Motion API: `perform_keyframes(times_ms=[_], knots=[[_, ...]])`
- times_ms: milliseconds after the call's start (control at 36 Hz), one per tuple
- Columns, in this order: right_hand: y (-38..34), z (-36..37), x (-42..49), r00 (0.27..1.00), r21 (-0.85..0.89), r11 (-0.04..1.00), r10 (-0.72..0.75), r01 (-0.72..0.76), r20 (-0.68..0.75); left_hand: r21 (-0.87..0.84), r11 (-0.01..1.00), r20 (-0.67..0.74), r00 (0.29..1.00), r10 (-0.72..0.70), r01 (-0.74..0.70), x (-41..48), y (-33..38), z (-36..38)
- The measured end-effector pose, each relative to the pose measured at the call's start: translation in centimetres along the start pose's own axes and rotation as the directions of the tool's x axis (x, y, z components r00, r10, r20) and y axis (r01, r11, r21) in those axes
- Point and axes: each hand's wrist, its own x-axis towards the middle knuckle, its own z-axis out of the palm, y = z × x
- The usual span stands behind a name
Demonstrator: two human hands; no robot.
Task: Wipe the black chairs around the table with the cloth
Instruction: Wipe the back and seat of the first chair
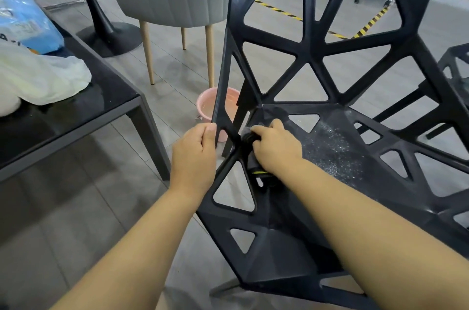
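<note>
The person's left hand (195, 155) curls round the side strut of the black chair (314, 53), steadying a likely rigid, light frame, while right hand (276, 147) fingers clamp the soft-looking cloth (253, 161) against the chair's seat edge beside that strut.

No text is reading clearly; the print on the blue bag (28, 22) lying on the desk (76, 116) is showing too blurred.
</note>
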Motion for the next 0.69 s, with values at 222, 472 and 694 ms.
perform_keyframes(times_ms=[222, 472, 694], knots=[[0.4, -0.6, -1.7, 0.982, 0.21, 0.972, -0.132, 0.102, 0.135, -0.014, 1.0, 0.031, 0.999, -0.02, 0.02, 0.5, -0.6, 0.0], [-0.4, -1.4, -3.5, 0.975, 0.461, 0.861, -0.166, 0.215, -0.145, 0.05, 0.998, 0.058, 0.998, 0.025, -0.028, -1.1, -1.1, -0.8], [-5.2, -3.4, -0.5, 0.952, 0.55, 0.793, -0.119, 0.261, -0.281, -0.12, 0.991, 0.084, 0.995, -0.055, 0.065, -2.8, -1.7, -2.6]])
